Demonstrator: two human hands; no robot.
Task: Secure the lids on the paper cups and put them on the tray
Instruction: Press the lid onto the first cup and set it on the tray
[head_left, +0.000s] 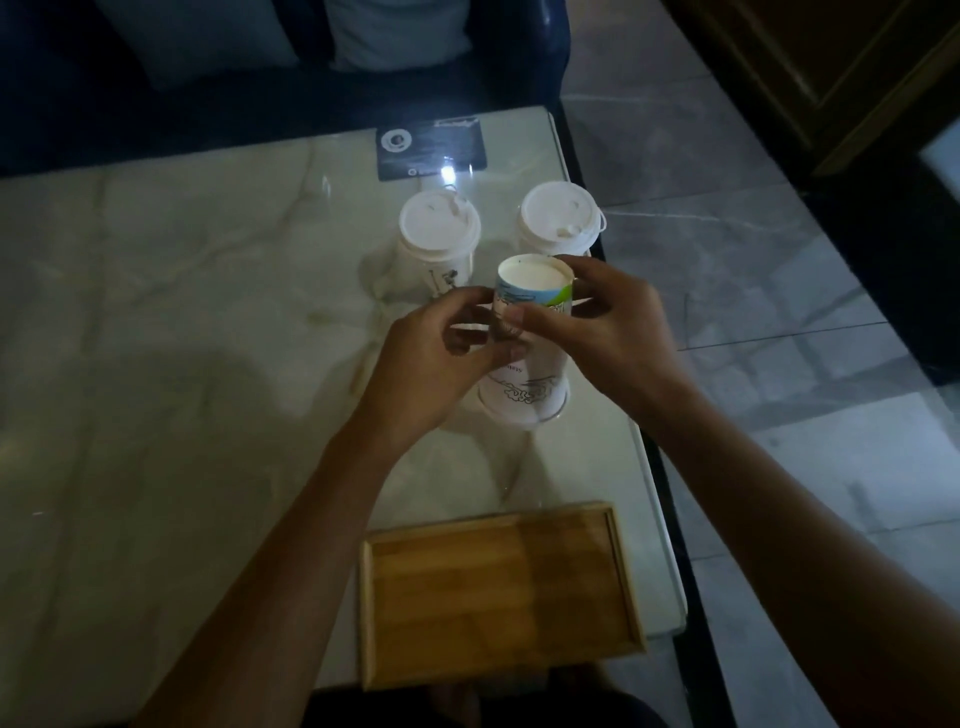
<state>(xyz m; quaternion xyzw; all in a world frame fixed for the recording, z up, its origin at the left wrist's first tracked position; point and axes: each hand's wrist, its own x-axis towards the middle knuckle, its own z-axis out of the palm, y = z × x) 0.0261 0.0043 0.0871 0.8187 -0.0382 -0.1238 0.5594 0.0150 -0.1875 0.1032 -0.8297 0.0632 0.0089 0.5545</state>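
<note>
Below both hands, nearest the viewer, a wooden tray (498, 592) sits on the marble table (182, 338). Beyond them stand two lidded cups (439, 228). Between them, left hand (441, 358) and right hand (608, 317) grip an upside-down paper cup (527, 332).

No lettering is reading clearly anywhere. The held paper cup (524, 332) is showing dark print on its side, too blurred to make out. The black card (432, 150) on the table is carrying a round logo and pale script, both illegible.
</note>
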